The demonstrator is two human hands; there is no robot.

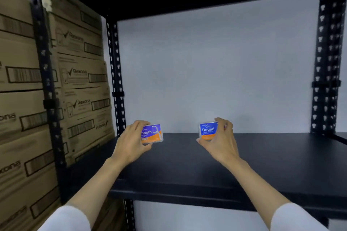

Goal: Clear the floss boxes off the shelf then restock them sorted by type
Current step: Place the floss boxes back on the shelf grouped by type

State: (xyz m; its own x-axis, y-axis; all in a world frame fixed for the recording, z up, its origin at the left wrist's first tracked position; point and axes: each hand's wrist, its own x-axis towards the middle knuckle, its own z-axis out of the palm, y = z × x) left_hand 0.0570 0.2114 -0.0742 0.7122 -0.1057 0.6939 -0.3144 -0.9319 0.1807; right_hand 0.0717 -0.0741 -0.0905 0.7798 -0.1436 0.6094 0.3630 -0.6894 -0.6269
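2 floss boxes stand upright at the back of the black shelf, against the pale wall, each held by 1 hand. The left hand curls its fingers over the top of the "Smooth" floss box with the thumb beneath, covering the label's first letter. Well apart to its right, the right hand pinches the "Round" floss box, fingers wrapped on the box's right edge, thumb at its lower left corner. Both forearms end in white sleeves. Left of the left hand, beyond the perforated black upright, brown Rexona cartons are stacked high.
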